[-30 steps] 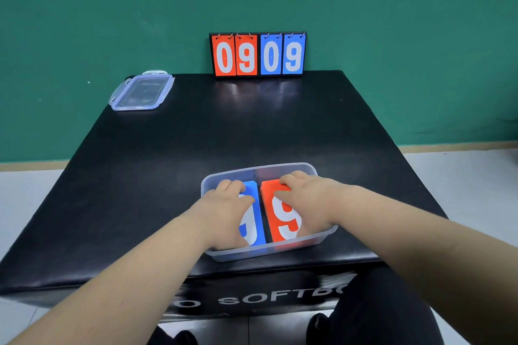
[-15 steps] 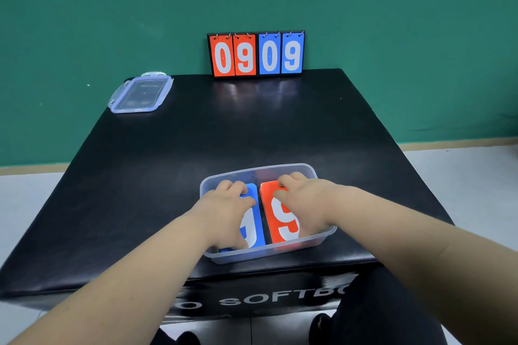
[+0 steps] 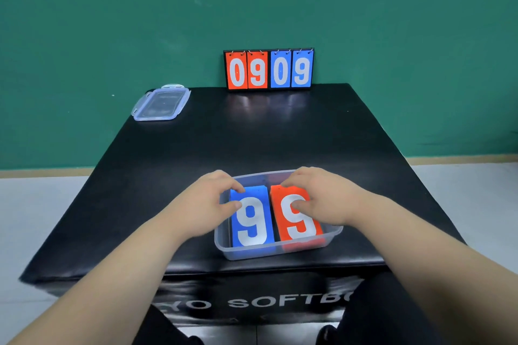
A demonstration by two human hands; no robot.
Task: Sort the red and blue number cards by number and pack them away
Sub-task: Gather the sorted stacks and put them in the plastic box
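Black padded table (image 3: 252, 134) fills the view. Flip scoreboard (image 3: 269, 69) stands at 12 o'clock on the far edge, reading 0909, probably a reference for colour order. Clear container (image 3: 280, 251) sits at 6 o'clock, close to the person for easy loading. Its lid (image 3: 161, 103) lies at 10 o'clock, well apart, with bare table between, so closing will likely need a long reach. Inside the container, blue card stack (image 3: 252, 221) lies left and red card stack (image 3: 297, 221) right, just beside each other, each showing 9. Left hand (image 3: 207, 204) pinches the blue stack's far corner, fingers curled over the edge, thumb on the face; right hand (image 3: 328, 202) grips red likewise, apparently seating the stacks.
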